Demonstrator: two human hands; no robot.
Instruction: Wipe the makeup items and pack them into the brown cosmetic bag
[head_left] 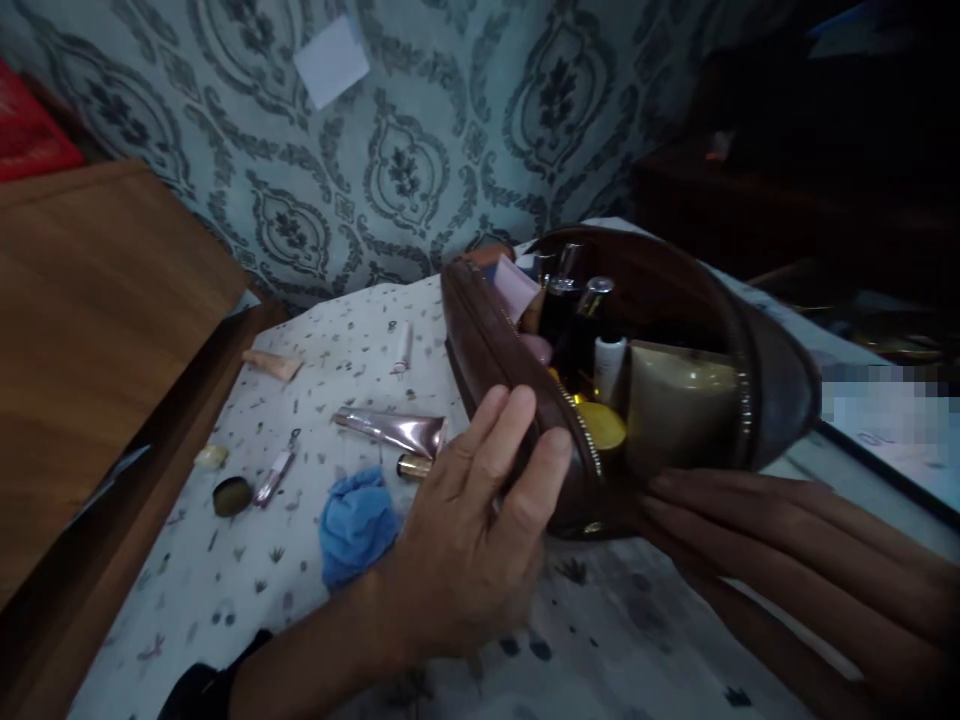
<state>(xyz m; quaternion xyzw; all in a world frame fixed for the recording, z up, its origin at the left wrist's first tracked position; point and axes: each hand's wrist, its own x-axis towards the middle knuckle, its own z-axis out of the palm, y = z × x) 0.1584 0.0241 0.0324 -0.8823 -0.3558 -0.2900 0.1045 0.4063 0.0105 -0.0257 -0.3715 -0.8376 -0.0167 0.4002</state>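
Note:
A brown zip cosmetic bag (487,340) lies open on a white patterned cloth, filled with bottles, tubes and a yellow jar (602,425). My left hand (480,520) rests on the bag's near side, fingers stretched over its zipper edge. My right hand (787,560) lies flat with fingers extended against the bag's lower right end. Neither hand holds a separate item.
On the cloth (247,560) left of the bag lie a pink metallic tube (394,430), a crumpled blue cloth (356,525), a small lip gloss (274,475), a dark round pot (231,495) and other small cosmetics. A wooden board (90,330) stands at left; patterned wall behind.

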